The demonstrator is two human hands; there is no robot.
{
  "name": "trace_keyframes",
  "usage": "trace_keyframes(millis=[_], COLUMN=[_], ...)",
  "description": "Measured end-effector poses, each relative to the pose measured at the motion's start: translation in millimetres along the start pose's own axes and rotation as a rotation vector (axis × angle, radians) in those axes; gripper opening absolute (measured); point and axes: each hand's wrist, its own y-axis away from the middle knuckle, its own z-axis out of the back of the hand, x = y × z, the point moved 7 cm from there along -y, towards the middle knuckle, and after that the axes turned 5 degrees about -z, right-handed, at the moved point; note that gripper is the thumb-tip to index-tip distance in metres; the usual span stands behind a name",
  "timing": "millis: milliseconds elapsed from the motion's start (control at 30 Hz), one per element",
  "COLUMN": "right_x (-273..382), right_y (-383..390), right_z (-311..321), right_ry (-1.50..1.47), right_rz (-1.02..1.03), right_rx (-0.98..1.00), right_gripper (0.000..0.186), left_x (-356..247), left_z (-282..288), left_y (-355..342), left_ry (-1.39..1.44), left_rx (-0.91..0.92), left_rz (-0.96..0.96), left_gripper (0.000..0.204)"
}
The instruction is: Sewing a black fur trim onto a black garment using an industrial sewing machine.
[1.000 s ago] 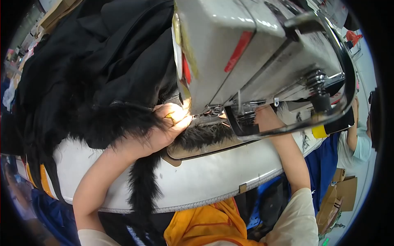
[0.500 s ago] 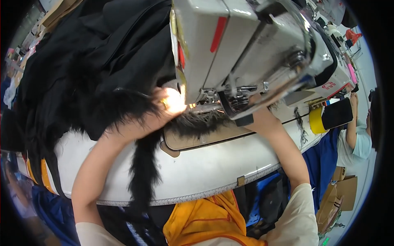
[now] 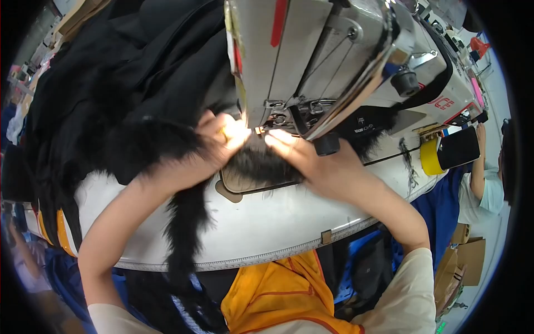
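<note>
Both my hands are at the needle area of a sewing machine, under a bright lamp glare. My left hand is left of the needle, its fingers closed on a strip of black fur trim that hangs over the table edge. My right hand is right of the needle, fingertips pressed together on the furry strip at the machine bed. Glare washes out the fingertips, and the exact grip is hard to see. Black fabric is heaped beside my left hand.
A white table has a measuring tape along its front edge. A yellow roll stands at the right. Orange cloth lies below the edge. Another person's arm shows at far right; cardboard boxes are below.
My right hand has come left from behind the machine's front parts to the needle. My left hand stays beside the needle. The hanging fur strip has swung slightly left.
</note>
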Motion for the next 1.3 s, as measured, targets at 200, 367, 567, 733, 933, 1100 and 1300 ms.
trace_keyframes(millis=[200, 367, 567, 733, 933, 1100, 1300], right_x=[-11, -4, 5, -5, -45, -83, -59], right_y=[-6, 15, 15, 12, -1, -6, -2], right_z=[7, 8, 2, -3, -8, -42, -15], right_ry=[0.028, 0.217, 0.274, 0.211, 0.153, -0.217, 0.036], right_rz=[0.342, 0.497, 0.404, 0.334, 0.306, -0.003, 0.212], right_rx=[-0.093, -0.255, -0.284, -0.304, -0.424, 0.0, -0.374], right_gripper=[0.048, 0.044, 0.041, 0.035, 0.005, 0.046, 0.01], left_x=[-10, -20, -15, -6, 4, 8, 1], left_z=[18, 14, 10, 4, -2, -8, 0], left_y=[6, 14, 13, 24, 5, 9, 10], left_ry=[0.136, 0.141, 0.239, 0.406, 0.315, 0.384, 0.132], left_rx=[-0.189, -0.114, -0.147, -0.066, -0.353, -0.553, -0.394], left_rz=[-0.161, -0.144, -0.102, -0.126, -0.016, 0.004, 0.022], left_gripper=[0.041, 0.044, 0.044, 0.043, 0.04, 0.037, 0.036])
